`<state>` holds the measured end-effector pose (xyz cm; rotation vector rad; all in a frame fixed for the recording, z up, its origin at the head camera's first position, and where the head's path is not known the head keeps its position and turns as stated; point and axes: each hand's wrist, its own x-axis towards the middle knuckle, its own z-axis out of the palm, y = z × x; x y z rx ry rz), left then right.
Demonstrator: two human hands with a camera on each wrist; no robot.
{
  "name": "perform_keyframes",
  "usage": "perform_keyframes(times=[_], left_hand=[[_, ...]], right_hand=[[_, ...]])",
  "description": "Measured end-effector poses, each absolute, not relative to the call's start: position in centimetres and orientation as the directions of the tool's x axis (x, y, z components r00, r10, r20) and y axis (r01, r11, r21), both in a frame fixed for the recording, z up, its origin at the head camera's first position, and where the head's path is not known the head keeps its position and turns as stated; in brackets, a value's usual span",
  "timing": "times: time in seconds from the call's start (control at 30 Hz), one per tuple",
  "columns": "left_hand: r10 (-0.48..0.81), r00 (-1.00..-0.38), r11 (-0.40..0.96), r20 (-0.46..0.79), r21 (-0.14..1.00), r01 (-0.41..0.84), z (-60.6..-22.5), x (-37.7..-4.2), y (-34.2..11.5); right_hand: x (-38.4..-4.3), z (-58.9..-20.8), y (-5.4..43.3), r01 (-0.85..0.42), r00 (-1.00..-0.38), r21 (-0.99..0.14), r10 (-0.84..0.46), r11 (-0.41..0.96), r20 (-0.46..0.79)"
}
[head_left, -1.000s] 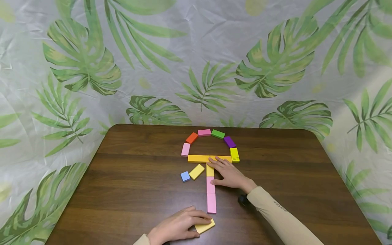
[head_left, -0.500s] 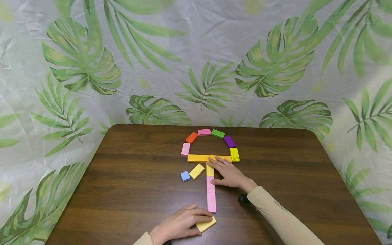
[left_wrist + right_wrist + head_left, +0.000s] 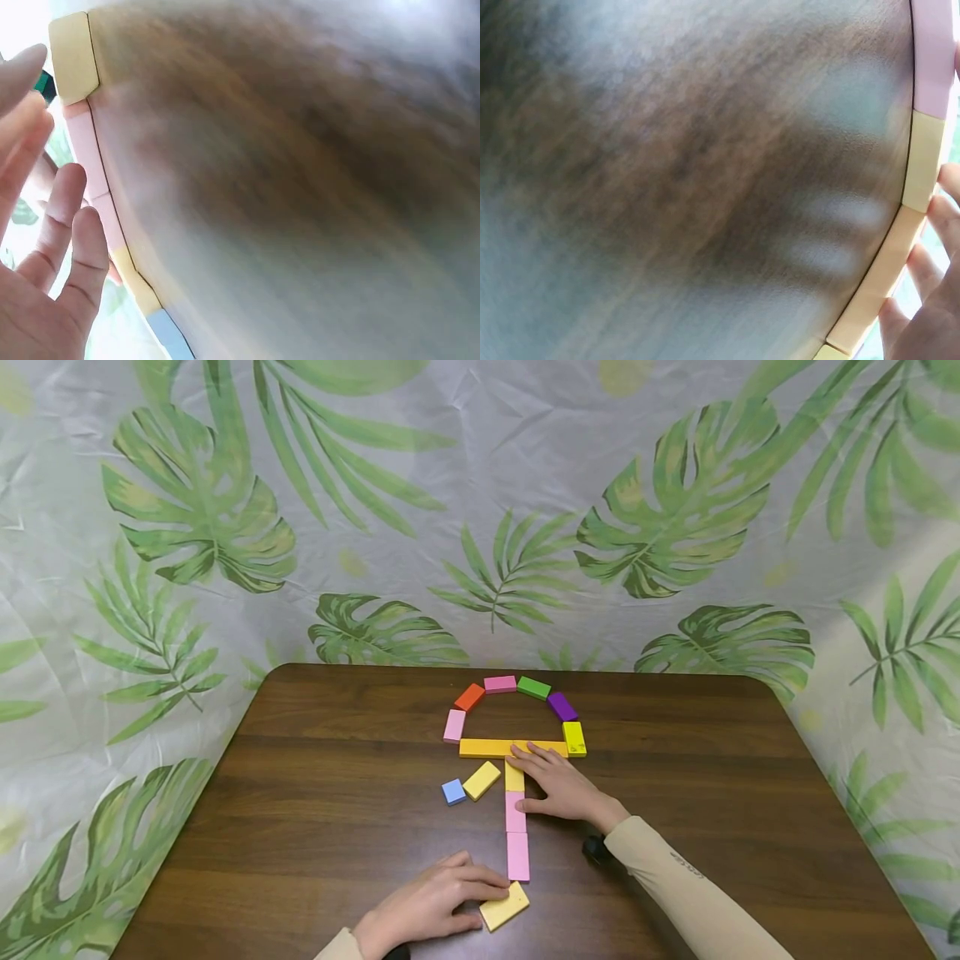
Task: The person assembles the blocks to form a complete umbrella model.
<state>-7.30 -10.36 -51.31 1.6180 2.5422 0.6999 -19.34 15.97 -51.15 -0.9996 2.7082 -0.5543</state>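
Observation:
My left hand [image 3: 435,900] is beside a pale yellow block [image 3: 506,907] that lies slanted on the table below a column of blocks. In the left wrist view its fingers are spread and do not wrap round that yellow block [image 3: 73,58]; whether a fingertip touches it, I cannot tell. My right hand [image 3: 562,785] rests with spread fingers over the orange bar [image 3: 483,748] and the column's right side. Below that bar the column runs through a yellow block [image 3: 514,777], a pink block [image 3: 513,821] and a second pink block [image 3: 518,857].
Above the orange bar, several coloured blocks form an arch, among them a purple block [image 3: 562,707] and a red block [image 3: 470,697]. Left of the column lie a loose yellow block [image 3: 482,781] and a blue block [image 3: 453,792]. The wooden table [image 3: 337,793] ends at a leaf-print curtain [image 3: 510,485].
The lower yellow block has shifted slightly up and right, towards the column. My left hand's fingers have since drawn back left off its top. My right hand has stayed in place.

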Motion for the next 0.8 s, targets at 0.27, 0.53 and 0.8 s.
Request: perform_keyframes(times=[0.27, 0.53, 0.8], left_hand=[[0.886, -0.429, 0.338, 0.176, 0.391, 0.856, -51.4, -7.12, -10.83], [0.884, -0.431, 0.336, 0.18, 0.395, 0.855, -51.33, -7.03, -10.89], [0.883, -0.436, 0.339, 0.175, 0.406, 0.849, -51.38, -6.99, -10.94]], right_hand=[[-19.31, -51.09, 15.98, -0.585, -0.75, -0.416, -0.659, 0.696, -0.049], [-19.32, -51.12, 15.95, -0.582, -0.751, -0.415, -0.658, 0.699, -0.056], [-19.27, -51.07, 15.98, -0.587, -0.75, -0.418, -0.66, 0.693, -0.042]])
